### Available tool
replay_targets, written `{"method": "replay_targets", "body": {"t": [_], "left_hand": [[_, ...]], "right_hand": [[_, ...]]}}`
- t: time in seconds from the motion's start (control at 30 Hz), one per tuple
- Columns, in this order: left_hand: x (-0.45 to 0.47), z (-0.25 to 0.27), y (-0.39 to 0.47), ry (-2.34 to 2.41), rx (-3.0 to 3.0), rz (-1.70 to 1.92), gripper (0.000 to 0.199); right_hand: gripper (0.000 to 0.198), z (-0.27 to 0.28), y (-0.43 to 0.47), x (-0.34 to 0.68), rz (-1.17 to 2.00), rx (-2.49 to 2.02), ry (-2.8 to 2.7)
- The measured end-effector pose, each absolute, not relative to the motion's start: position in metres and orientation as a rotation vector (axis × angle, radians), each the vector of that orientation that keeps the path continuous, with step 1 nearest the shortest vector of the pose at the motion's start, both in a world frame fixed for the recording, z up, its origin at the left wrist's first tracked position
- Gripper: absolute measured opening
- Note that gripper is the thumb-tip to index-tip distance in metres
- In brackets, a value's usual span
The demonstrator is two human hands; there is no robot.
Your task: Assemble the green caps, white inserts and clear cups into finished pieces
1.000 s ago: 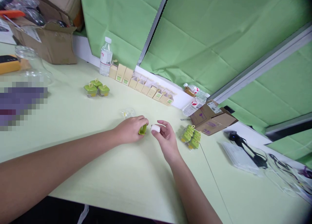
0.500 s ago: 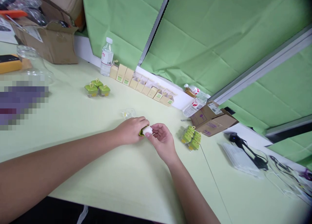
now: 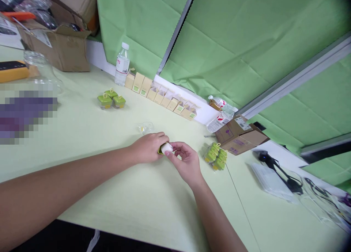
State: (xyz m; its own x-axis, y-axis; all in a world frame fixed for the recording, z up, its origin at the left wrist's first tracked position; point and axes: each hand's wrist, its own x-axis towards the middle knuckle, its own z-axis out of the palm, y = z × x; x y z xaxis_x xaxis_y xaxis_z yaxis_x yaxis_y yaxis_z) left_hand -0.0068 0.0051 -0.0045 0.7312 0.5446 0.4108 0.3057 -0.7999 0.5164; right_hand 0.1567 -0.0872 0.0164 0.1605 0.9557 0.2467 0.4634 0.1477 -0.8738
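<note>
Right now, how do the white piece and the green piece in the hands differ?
The white piece looks smooth and rounded, while the green piece shows a thin edge around an opening. The right hand holds the white piece; the left hand grips the green piece. The white piece is largely in plain sight, whereas fingers hide much of the green piece. Both are small and held close together.

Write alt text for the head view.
A person's left hand holds a hollow green piece while the right hand holds a white piece at its opening, over a pale table. Green-lidded containers sit in groups on either side, with small boxes behind.
</note>
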Motion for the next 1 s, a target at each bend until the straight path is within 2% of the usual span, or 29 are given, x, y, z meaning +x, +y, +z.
{"method": "replay_targets", "body": {"t": [0.47, 0.67, 1.0], "left_hand": [[-0.006, -0.0109, 0.0047, 0.619, 2.368, 0.877, 0.016], [-0.0027, -0.0129, 0.0035, 0.588, 2.186, 0.875, 0.023], [-0.0014, -0.0087, 0.0034, 0.533, 1.972, 0.928, 0.048]], "right_hand": [[0.03, 0.0114, -0.0867, 0.1516, 0.626, -1.32, -1.559], [0.05, 0.0143, -0.0902, 0.1503, 0.519, -1.286, -1.791], [0.049, 0.0192, -0.0908, 0.1529, 0.285, -1.312, -1.9]]}}
